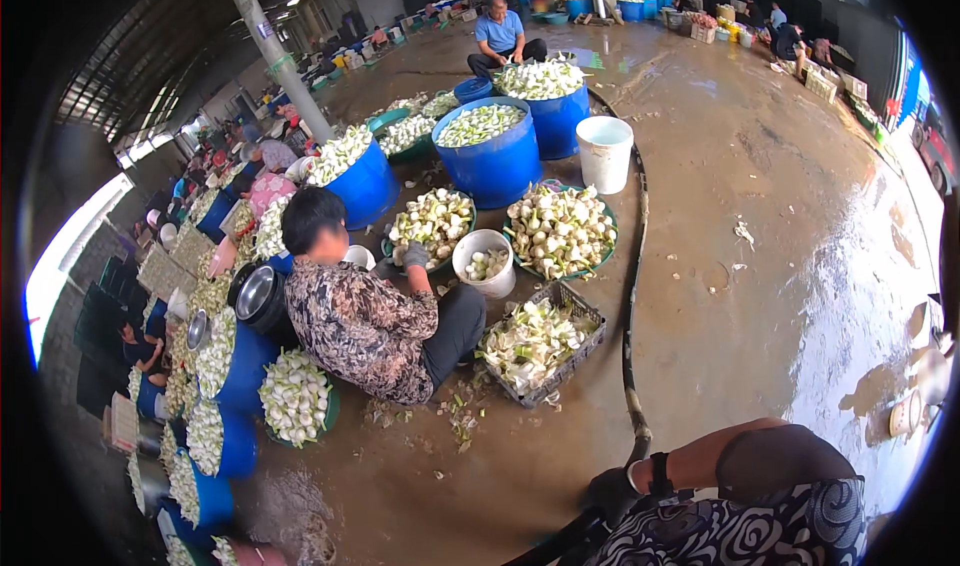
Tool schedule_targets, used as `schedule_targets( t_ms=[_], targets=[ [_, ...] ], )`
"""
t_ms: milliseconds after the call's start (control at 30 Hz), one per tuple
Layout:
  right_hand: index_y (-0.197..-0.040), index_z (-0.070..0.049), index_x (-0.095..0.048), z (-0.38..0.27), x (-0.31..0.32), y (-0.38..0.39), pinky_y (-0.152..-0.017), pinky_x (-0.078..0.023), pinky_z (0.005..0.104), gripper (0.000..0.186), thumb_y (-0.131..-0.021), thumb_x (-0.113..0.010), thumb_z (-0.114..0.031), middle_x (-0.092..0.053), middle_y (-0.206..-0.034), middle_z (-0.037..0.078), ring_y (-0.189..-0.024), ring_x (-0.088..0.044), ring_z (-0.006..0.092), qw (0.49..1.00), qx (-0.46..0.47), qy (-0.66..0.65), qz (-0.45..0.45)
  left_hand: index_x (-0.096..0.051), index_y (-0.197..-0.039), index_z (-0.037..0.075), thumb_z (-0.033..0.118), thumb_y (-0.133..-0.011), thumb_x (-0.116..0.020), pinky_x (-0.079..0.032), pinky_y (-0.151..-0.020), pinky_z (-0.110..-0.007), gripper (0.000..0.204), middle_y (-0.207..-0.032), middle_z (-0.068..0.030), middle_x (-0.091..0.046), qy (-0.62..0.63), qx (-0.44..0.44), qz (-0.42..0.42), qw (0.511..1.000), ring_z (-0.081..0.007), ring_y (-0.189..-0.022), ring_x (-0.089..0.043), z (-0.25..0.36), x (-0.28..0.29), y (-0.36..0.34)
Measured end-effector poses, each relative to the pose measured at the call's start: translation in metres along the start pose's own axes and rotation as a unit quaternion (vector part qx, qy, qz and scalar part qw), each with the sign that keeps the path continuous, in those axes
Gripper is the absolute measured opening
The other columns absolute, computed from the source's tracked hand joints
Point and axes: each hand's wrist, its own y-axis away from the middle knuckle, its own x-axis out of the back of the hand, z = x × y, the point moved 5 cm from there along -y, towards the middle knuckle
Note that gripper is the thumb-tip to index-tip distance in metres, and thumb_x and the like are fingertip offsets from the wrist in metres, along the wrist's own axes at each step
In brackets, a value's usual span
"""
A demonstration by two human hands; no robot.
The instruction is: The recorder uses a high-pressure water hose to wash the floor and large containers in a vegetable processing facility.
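Observation:
At the lower right my right hand [610,491], in a dark glove with a black band at the wrist, is closed on a black hose [633,366] that runs over the wet floor. My left hand is out of view. Up and left of my right hand, a grey crate [590,331] holds pale peeled trimmings and vegetables. A co-worker [355,331] in a floral top sits beside it, gloved hands near a basin of white bulbs [430,226]. A white bucket [485,281] with some bulbs stands between that basin and another heaped basin [560,231].
Blue tubs [482,171] of trimmed stalks stand ahead and along the left. An empty-looking white bucket [605,174] is by the hose. A person [500,36] in blue sits behind them. A metal post [275,51] rises at upper left. Wet concrete [740,296] spreads rightward.

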Motion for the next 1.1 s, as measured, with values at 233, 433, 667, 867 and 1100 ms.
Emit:
schedule_targets(
  t_ms=[233,433,667,867,1100],
  targets=[
    [-0.086,-0.006,-0.056,-0.049,0.014,0.017,-0.069,-0.045,0.0410,0.036,-0.058,-0.062,-0.028,-0.059,-0.077,0.015,-0.077,-0.057,0.0331,0.998,-0.031,0.020,0.041,-0.049,-0.076,0.013,0.033,-0.085,-0.031,-0.039,-0.073,-0.037,0.029,-0.081,-0.0052,-0.051,0.046,-0.022,-0.201,0.978,-0.0226,-0.081,-0.047,0.009,0.061,-0.041],
    [-0.088,-0.006,-0.056,-0.055,-0.045,0.025,-0.067,-0.046,0.0404,0.036,-0.057,-0.062,-0.024,-0.059,-0.073,0.013,-0.074,-0.058,0.0313,0.992,-0.080,0.071,0.070,-0.053,-0.088,0.002,0.018,-0.083,-0.044,-0.047,-0.069,-0.039,0.019,-0.078,-0.0122,-0.057,0.006,-0.024,-0.020,0.999,-0.0250,-0.073,-0.055,0.021,-0.009,0.036],
    [-0.086,-0.008,-0.055,-0.117,-0.048,0.025,-0.062,-0.047,0.0381,0.031,-0.059,-0.063,-0.022,-0.060,-0.063,0.005,-0.066,-0.060,0.0252,0.988,-0.116,0.104,0.010,-0.053,-0.088,0.004,0.018,-0.083,-0.043,-0.047,-0.070,-0.037,0.018,-0.079,-0.0106,-0.057,0.032,-0.023,-0.040,0.998,-0.0233,-0.073,-0.055,-0.002,0.046,0.038],
    [-0.088,-0.009,-0.057,-0.119,-0.085,0.021,-0.069,-0.046,0.0411,0.033,-0.057,-0.063,-0.020,-0.060,-0.077,0.011,-0.078,-0.058,0.0310,0.983,-0.140,0.120,0.026,-0.052,-0.086,0.005,0.018,-0.083,-0.042,-0.047,-0.069,-0.036,0.017,-0.078,-0.0098,-0.056,0.046,-0.017,-0.060,0.997,-0.0224,-0.073,-0.055,-0.011,0.056,0.049],
    [-0.088,-0.009,-0.058,-0.133,-0.089,0.029,-0.072,-0.046,0.0419,0.033,-0.057,-0.062,-0.021,-0.060,-0.080,0.013,-0.082,-0.057,0.0327,0.977,-0.171,0.129,0.018,-0.052,-0.084,0.006,0.018,-0.083,-0.041,-0.046,-0.068,-0.036,0.016,-0.077,-0.0089,-0.056,0.049,-0.014,-0.067,0.996,-0.0214,-0.072,-0.054,-0.018,0.066,0.058]
  ],
)
